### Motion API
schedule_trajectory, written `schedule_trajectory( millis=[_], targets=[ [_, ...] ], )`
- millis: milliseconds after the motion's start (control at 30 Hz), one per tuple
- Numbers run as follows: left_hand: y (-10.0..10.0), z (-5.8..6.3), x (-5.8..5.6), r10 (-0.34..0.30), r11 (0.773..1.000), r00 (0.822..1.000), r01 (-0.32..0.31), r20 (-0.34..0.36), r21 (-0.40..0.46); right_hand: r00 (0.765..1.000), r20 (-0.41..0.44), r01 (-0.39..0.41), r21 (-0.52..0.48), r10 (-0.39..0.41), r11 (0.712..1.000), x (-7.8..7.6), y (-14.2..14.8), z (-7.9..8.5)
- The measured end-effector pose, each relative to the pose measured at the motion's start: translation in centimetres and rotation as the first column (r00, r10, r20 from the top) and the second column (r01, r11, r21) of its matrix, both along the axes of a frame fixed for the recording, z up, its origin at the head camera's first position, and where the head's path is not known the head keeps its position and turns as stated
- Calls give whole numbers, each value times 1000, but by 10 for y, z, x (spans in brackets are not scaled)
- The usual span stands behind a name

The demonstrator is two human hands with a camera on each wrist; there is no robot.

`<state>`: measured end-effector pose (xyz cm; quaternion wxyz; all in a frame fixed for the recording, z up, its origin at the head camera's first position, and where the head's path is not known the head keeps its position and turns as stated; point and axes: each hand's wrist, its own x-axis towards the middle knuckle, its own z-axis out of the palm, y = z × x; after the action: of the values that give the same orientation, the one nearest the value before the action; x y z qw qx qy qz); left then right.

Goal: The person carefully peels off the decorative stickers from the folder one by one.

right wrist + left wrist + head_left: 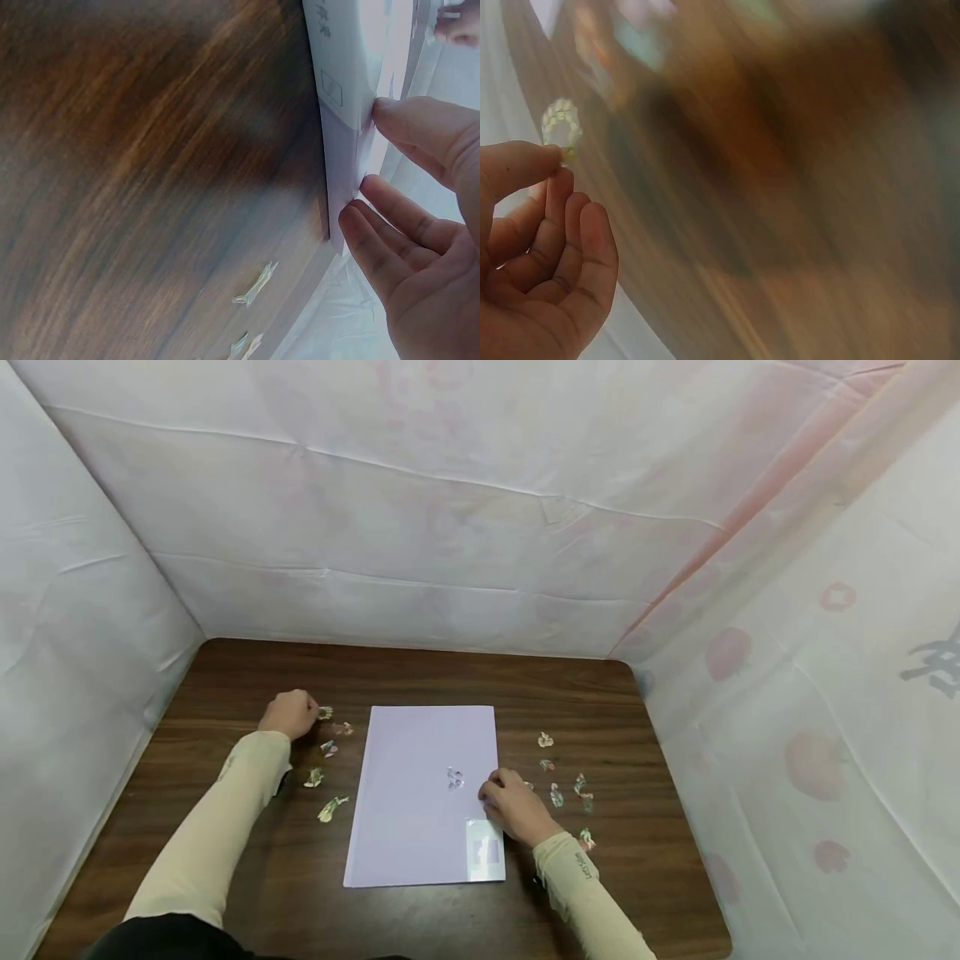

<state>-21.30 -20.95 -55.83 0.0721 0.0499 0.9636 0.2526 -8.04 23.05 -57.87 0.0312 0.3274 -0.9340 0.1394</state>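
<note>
My left hand point(289, 714) is at the table's far left. Its thumb and fingertips pinch a small clear sticker point(562, 124) with a pale yellow ring pattern. A lavender folder point(408, 827) lies flat in the middle of the table. One small clear sticker with a bluish-purple print point(455, 778) is on its cover. At the folder's right edge rests my right hand point(515, 803). In the right wrist view its thumb and straight fingertips touch that edge, with nothing seen held. A pale label point(485, 850) marks the folder's lower right corner.
Left of the folder lie several loose stickers, among them a long yellow-green one point(331, 809). More are on the right, such as a pale one point(545, 740) and a green one point(557, 795). White printed cloth point(420, 527) walls in the brown table point(285, 893).
</note>
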Motion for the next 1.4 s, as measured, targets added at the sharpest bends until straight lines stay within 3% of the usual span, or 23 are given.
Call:
schedule_trajectory(
  millis=[133,300,733,867,1000,1233,1400],
  targets=[
    [-19,2,8,33,999,999,-33,10,-23,1000,0,12,0,-12,1000,-1,3,1],
    [-22,-1,10,52,998,999,-52,4,-28,1000,5,11,4,-11,1000,-2,3,1],
    [7,-10,9,20,1000,998,-19,-58,15,1000,-11,3,4,-3,1000,0,-1,2],
    [29,-16,12,-13,1000,998,14,-65,23,1000,-2,12,12,-12,1000,-1,-2,2],
    [63,-24,22,-103,994,989,105,-105,14,1000,12,19,14,-19,1000,-1,-2,2],
    [129,-36,44,-248,967,939,255,-238,1,1000,19,19,7,-19,1000,-1,-2,2],
    [169,-33,56,-325,945,924,326,-200,-28,1000,7,19,0,-19,1000,-1,-1,1]
  ],
)
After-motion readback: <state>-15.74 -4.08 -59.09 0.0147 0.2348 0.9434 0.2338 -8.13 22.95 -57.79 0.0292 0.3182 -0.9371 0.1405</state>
